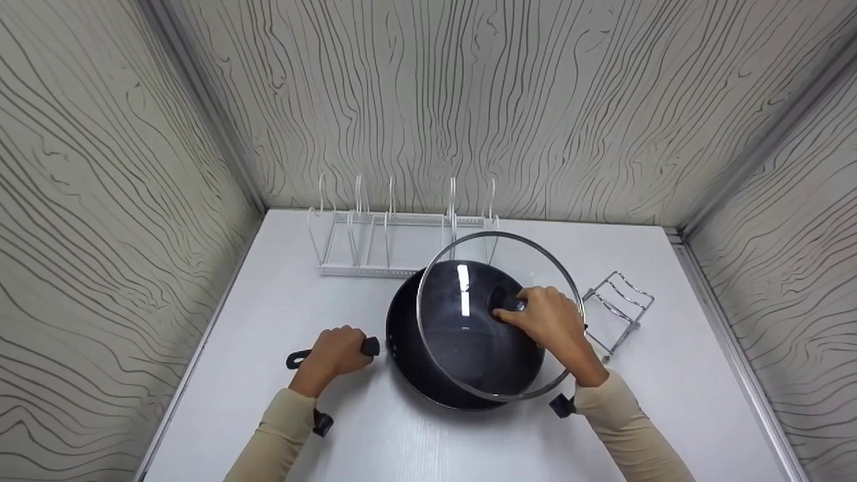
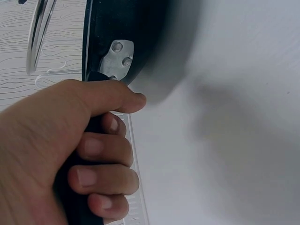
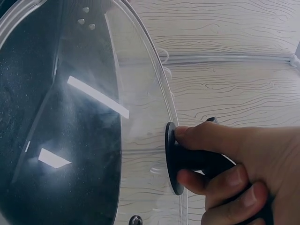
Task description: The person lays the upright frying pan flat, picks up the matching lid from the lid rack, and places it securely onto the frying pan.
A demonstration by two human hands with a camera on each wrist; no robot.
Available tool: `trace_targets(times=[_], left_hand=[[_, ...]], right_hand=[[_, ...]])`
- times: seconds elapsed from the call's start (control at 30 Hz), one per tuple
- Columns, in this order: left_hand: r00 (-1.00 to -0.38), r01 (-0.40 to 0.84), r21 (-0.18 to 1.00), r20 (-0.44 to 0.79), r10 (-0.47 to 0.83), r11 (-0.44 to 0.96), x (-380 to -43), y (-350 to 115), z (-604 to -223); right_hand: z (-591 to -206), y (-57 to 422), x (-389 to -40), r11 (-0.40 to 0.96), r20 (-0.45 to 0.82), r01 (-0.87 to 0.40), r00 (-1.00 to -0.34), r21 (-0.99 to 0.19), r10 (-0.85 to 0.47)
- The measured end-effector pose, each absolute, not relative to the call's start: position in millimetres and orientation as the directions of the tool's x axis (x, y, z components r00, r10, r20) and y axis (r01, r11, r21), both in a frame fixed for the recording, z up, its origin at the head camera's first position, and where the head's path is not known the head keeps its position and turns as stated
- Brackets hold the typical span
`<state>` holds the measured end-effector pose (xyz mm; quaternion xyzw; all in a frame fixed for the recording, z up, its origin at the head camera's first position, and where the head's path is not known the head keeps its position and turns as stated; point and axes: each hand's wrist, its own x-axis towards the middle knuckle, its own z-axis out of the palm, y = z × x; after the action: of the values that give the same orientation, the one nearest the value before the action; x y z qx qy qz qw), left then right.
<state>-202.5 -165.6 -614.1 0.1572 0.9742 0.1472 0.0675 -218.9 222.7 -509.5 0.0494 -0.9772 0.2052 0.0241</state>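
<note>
A black wok [image 1: 408,361] stands on the white table, and its long black handle [image 1: 370,346] points left. My left hand [image 1: 337,351] grips that handle; the left wrist view shows the fingers [image 2: 105,180] curled round it below a riveted metal bracket [image 2: 117,61]. Over the wok, shifted to the right, is a round glass lid [image 1: 462,361] with a metal rim. My right hand [image 1: 550,321] holds the lid by its black knob [image 3: 192,157], thumb and fingers bent round it. Through the glass I see the dark inside of the wok. Whether the lid touches the wok's rim I cannot tell.
Behind the wok, a white wire rack [image 1: 365,271] with several upright hoops stands along the back wall. A small chrome wire rack [image 1: 626,314] lies at the right, close to my right forearm. Wood-grain patterned walls [image 1: 428,100] enclose the white table [image 1: 268,308] at the back and sides.
</note>
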Motion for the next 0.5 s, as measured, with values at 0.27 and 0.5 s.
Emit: trace_targets(times=[0.27,0.5], left_hand=[[-0.94,0.297,0.307,-0.071,0.333,0.904,-202.5,-166.8,-616.3],[-0.941,0.301,0.313,-0.054,0.333,0.901,-202.5,-168.2,-617.6]], right_hand=[[-509.7,214.0,-221.2,0.91,0.056,-0.132,-0.991,-0.393,-0.12],[-511.3,207.8,-224.9,0.914,0.029,-0.126,-0.992,-0.386,-0.124]])
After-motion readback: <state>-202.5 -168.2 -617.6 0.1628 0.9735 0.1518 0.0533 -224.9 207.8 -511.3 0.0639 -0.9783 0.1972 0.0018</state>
